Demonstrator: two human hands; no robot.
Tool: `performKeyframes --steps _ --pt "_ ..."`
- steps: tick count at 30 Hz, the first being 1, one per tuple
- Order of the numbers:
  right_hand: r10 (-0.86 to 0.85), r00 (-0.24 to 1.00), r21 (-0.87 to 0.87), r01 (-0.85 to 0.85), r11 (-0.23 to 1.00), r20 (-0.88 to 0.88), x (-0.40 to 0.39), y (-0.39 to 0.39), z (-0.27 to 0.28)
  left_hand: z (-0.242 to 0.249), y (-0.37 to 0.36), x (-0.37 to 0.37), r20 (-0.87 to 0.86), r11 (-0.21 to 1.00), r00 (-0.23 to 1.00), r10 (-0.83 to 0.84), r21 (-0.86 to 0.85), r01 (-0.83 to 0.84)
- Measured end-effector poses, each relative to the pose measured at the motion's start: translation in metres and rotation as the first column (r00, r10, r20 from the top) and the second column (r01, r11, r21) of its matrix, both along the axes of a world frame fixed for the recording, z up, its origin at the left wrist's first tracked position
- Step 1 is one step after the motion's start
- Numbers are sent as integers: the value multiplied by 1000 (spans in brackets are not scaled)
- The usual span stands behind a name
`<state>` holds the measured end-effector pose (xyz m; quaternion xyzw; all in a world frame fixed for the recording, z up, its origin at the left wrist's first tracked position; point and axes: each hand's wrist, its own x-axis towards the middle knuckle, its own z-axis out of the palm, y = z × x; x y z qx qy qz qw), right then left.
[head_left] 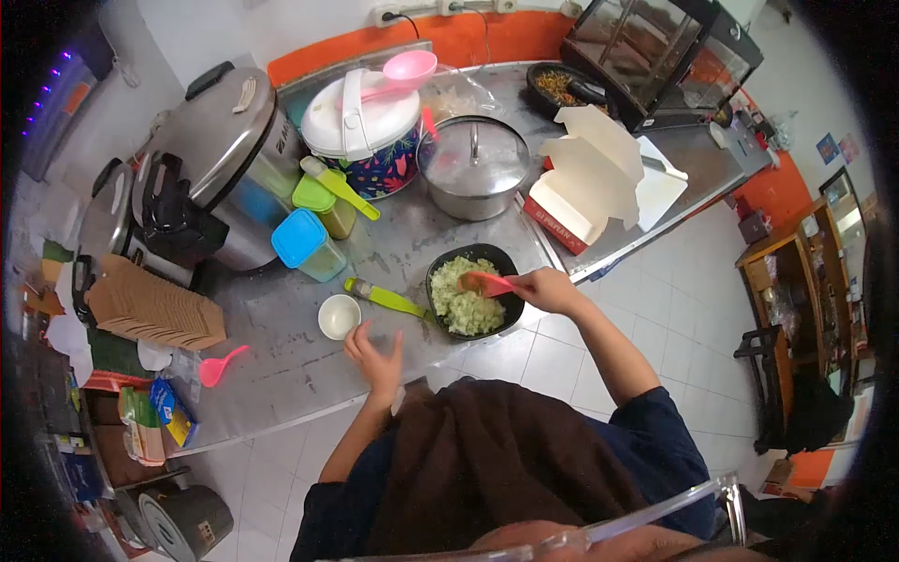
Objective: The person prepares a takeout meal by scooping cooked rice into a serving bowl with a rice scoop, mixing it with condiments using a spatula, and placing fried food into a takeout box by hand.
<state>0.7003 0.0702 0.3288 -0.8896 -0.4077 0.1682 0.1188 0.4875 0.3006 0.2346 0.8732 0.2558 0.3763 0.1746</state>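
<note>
My right hand (546, 289) is closed on the handle of a pink spoon (486, 284), whose bowl rests in pale green chopped food in a black square dish (514, 314). The dish stands at the front edge of the metal counter. Nothing is held by my left hand (376, 359), whose fingers are spread just below a small white bowl (339, 317). Between the bowl and the dish lies a green-handled utensil (389, 298). Behind the bowl are a blue-lidded container (307, 246) and a green-lidded container (325, 203).
A lidded steel pot (473, 169), a patterned white-lidded pail (362, 122) and an open carton (582, 183) stand behind. Large metal cookers (225, 159), stacked brown trays (154, 304) and another pink spoon (222, 366) are at left. A mortar (559, 86) is at the back.
</note>
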Motion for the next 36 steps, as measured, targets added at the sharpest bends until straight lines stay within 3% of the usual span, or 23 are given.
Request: performKeyframes --steps 1,2,3,4,5,6,8,9,12,17,21,28,30,33,36 --pt "45 993 -100 -35 994 107 -8 4 3 -13 -3 -4 2 979 996 -85 -186 83" --pt "44 994 -100 -33 994 102 -17 9 3 -20 -6 -6 19 916 986 -165 -367 160" --pt "61 971 -89 -41 995 233 -26 15 3 -19 -12 -3 15 916 986 -166 -368 160" --pt "75 928 -79 -50 996 364 -34 20 3 -18 -23 5 60 756 934 -353 -569 323" --pt "150 918 -173 -91 981 368 -41 25 4 -16 -32 14 150 524 847 -510 -726 444" --pt "269 919 -327 -169 930 288 -43 32 -3 -13 -40 21 152 521 845 -512 -728 446" --pt "299 902 -269 -218 938 311 -61 33 14 -6 -52 34 -85 706 830 -551 -579 409" --pt "313 870 -236 -236 943 381 -65 31 12 -6 -54 40 -80 703 831 -551 -581 410" --pt "323 876 -274 -233 933 358 -78 35 -8 -12 -62 46 -34 724 852 -522 -546 422" --pt "265 953 -294 -214 932 145 -88 40 -12 -7 -66 46 -32 675 872 -489 -647 355" --pt "195 979 -348 -160 924 67 -75 18 -12 -4 -67 44 -71 723 883 -463 -607 330" --pt "105 990 -26 -108 994 -98 -60 15 -17 -7 -69 43 -71 719 878 -473 -607 338" --pt "74 985 -10 -77 997 -158 -51 8 -24 -4 -68 44 -70 723 881 -468 -603 336" --pt "185 891 183 -117 976 -414 -28 -2 -29 0 -66 45 -119 767 879 -461 -552 327" --pt "162 864 155 -99 983 -477 -16 -1 -21 14 -56 37 -256 831 860 -440 -479 282"
